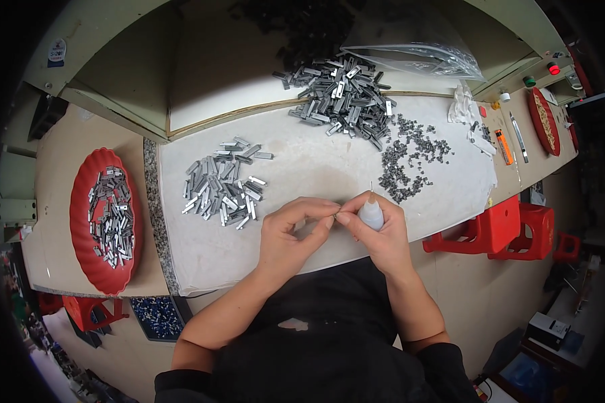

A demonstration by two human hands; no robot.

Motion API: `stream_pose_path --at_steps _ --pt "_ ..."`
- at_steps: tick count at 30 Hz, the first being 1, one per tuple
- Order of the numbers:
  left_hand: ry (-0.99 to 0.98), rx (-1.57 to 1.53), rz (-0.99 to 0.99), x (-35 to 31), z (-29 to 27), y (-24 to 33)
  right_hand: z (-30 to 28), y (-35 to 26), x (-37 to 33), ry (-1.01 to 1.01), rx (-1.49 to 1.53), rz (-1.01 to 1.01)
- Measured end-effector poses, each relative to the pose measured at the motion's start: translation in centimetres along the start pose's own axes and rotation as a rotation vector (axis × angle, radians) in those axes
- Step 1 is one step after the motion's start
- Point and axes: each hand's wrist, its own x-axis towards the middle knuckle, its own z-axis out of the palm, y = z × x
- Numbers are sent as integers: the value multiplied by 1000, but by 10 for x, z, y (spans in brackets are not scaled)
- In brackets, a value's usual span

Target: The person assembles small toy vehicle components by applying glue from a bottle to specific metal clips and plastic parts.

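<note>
My left hand (286,236) is closed in a pinch, its thumb and fingertips meeting those of my right hand (388,238) above the white-covered table. Between the fingertips is something too small to make out. A translucent white squeeze bottle (371,215) with a thin needle tip pointing away from me is tucked in my right hand. Small dark metal pieces (400,178) lie scattered just beyond that hand. To the left of my left hand is a loose pile of short silver-grey metal bars (225,185). A larger heap of similar bars (346,97) lies farther back.
A red scalloped tray (81,228) of metal parts stands at the left. A clear plastic bag (427,59) lies at the back, with crumpled white tissue (462,106), an orange-handled tool (503,146) and another red tray (538,121) rightward. Red stools (494,225) stand below the right edge.
</note>
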Motion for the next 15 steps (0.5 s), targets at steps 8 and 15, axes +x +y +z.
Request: stream_pose_path --at_steps 8,15 --pt "33 -69 -4 -1 2 1 2 4 -4 55 80 -45" --pt "6 64 135 0 1 2 1 3 -7 35 102 -21"
